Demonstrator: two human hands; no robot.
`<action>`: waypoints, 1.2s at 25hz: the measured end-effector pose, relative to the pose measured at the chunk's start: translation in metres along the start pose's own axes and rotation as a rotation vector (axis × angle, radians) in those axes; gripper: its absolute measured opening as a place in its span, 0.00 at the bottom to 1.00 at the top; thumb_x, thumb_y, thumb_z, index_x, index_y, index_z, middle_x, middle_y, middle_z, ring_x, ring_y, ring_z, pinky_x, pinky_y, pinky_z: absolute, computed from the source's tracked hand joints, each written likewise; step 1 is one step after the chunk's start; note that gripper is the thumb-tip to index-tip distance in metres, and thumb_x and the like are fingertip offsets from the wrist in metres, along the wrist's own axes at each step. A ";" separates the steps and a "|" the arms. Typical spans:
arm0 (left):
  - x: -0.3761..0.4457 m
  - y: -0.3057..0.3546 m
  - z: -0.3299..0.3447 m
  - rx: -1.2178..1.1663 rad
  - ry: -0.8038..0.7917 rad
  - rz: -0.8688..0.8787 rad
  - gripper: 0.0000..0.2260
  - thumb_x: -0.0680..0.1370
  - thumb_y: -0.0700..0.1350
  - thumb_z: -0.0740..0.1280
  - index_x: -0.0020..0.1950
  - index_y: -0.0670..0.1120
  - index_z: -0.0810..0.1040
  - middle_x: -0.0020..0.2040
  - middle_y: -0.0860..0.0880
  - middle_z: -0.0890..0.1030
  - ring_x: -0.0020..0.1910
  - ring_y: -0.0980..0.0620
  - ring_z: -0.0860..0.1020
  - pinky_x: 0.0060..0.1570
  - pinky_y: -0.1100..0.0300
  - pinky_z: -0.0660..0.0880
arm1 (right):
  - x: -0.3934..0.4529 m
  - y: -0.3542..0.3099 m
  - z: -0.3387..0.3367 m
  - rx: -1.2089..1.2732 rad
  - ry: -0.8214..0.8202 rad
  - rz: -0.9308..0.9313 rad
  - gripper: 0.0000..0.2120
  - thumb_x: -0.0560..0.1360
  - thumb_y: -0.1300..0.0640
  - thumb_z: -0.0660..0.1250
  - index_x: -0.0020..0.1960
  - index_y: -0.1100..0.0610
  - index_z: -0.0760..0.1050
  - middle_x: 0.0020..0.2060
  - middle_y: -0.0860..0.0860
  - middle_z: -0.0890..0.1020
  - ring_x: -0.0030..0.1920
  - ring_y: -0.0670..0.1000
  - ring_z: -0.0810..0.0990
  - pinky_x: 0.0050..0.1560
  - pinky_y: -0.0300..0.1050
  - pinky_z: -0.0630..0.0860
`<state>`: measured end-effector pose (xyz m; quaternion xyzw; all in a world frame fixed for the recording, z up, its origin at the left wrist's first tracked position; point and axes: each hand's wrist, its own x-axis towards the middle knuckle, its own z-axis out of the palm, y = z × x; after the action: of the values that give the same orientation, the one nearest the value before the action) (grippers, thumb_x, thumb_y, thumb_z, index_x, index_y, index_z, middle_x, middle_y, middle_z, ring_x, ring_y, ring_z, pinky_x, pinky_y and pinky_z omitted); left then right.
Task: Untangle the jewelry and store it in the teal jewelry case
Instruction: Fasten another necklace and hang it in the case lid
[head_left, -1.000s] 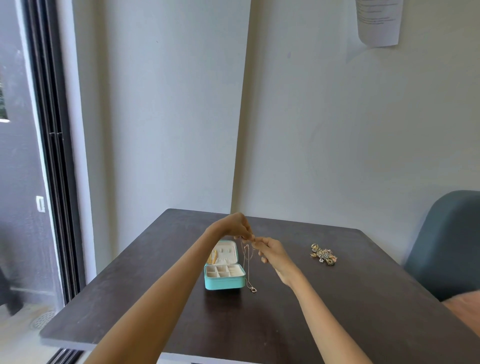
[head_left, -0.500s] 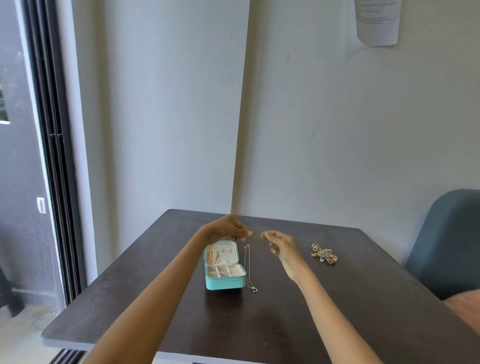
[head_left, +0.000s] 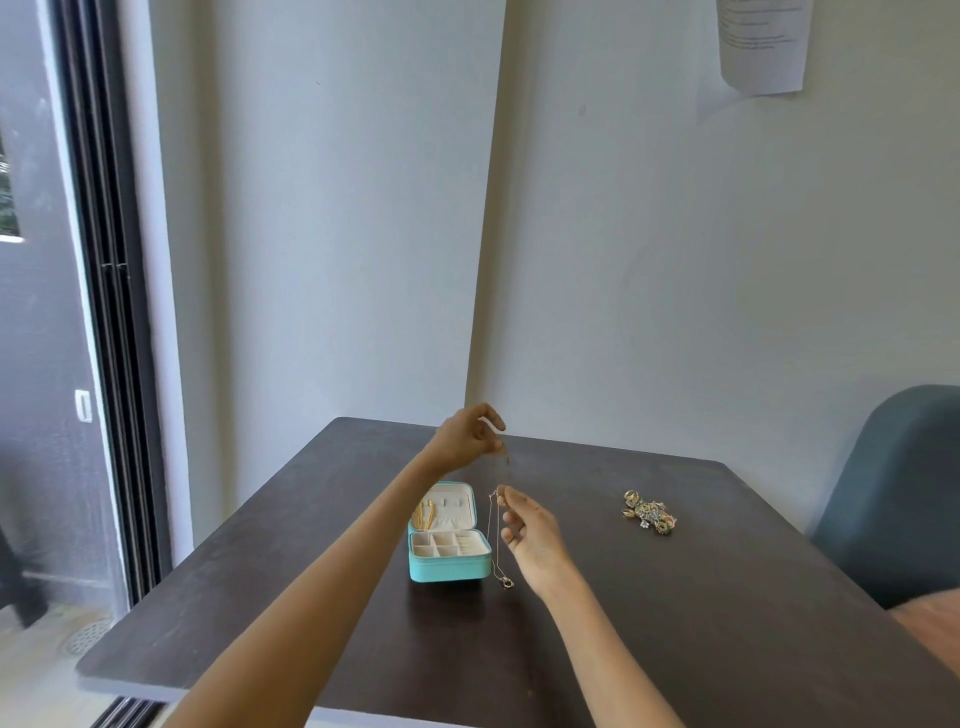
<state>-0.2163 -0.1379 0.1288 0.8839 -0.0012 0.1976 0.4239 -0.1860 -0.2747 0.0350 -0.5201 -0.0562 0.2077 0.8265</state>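
The teal jewelry case (head_left: 450, 567) stands open on the dark table (head_left: 701, 597), with gold pieces in its lid. A thin necklace (head_left: 494, 540) hangs just right of the case, its pendant (head_left: 507, 583) touching the table. My left hand (head_left: 467, 439) is raised above the case and pinches one end of the chain. My right hand (head_left: 532, 535) is lower, to the right of the case, and pinches the chain at its fingertips. A tangled clump of jewelry (head_left: 648, 513) lies on the table to the right, apart from both hands.
A blue-grey chair (head_left: 893, 493) stands at the table's right side. Walls close the far side behind the table. A dark-framed sliding door (head_left: 111, 312) is on the left. A sheet of paper (head_left: 761, 44) hangs on the wall.
My left hand rose and my right hand dropped, so the hands moved apart and the chain now stretches between them. The pendant stays on the table.
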 end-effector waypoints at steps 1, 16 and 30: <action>0.003 0.003 0.002 0.154 0.021 0.035 0.07 0.74 0.38 0.69 0.48 0.47 0.74 0.43 0.49 0.83 0.43 0.52 0.79 0.54 0.54 0.66 | 0.001 0.002 0.001 -0.010 -0.005 0.013 0.04 0.72 0.59 0.71 0.45 0.59 0.82 0.40 0.51 0.79 0.36 0.45 0.71 0.39 0.38 0.70; 0.015 0.013 -0.002 0.507 -0.070 0.112 0.11 0.73 0.42 0.70 0.44 0.48 0.67 0.40 0.54 0.78 0.43 0.53 0.72 0.49 0.55 0.56 | 0.012 -0.052 0.000 -0.436 -0.082 -0.335 0.12 0.75 0.62 0.67 0.58 0.55 0.74 0.53 0.48 0.80 0.49 0.41 0.78 0.44 0.35 0.73; 0.011 -0.029 -0.020 0.304 0.024 -0.082 0.10 0.71 0.44 0.72 0.39 0.51 0.70 0.37 0.55 0.79 0.46 0.53 0.73 0.50 0.54 0.57 | 0.031 -0.061 0.037 -1.236 -0.143 -0.632 0.06 0.71 0.54 0.72 0.47 0.52 0.85 0.40 0.48 0.86 0.40 0.43 0.80 0.38 0.35 0.72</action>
<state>-0.2087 -0.1027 0.1222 0.9347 0.0700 0.1886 0.2930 -0.1517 -0.2540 0.1019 -0.8390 -0.3669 -0.0791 0.3940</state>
